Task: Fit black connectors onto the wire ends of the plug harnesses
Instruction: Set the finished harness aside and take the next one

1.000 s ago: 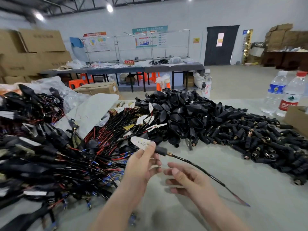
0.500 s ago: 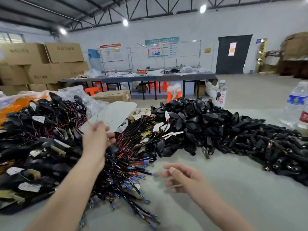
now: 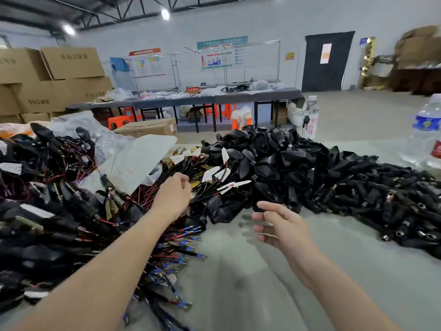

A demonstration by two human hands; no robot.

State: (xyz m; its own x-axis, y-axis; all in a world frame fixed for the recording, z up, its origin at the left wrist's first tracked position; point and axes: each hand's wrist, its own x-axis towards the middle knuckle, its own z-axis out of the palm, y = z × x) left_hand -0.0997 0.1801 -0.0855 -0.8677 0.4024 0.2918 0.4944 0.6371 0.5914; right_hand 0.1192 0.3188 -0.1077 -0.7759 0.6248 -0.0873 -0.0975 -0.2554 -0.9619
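Head view, left grip [image 3: 171, 197] curled over harnesses [image 3: 78, 204], hold unclear, right grip [image 3: 281, 225] loose and empty, connectors [image 3: 274, 173] just beyond.

The left hand [image 3: 172, 195] curled among the plug harnesses [image 3: 62, 220] — the right hand [image 3: 284, 226] hovered, fingers relaxed, beside the black connectors [image 3: 298, 168].

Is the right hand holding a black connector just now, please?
No, the right hand is empty, its fingers loosely spread above the table, short of the pile of black connectors.
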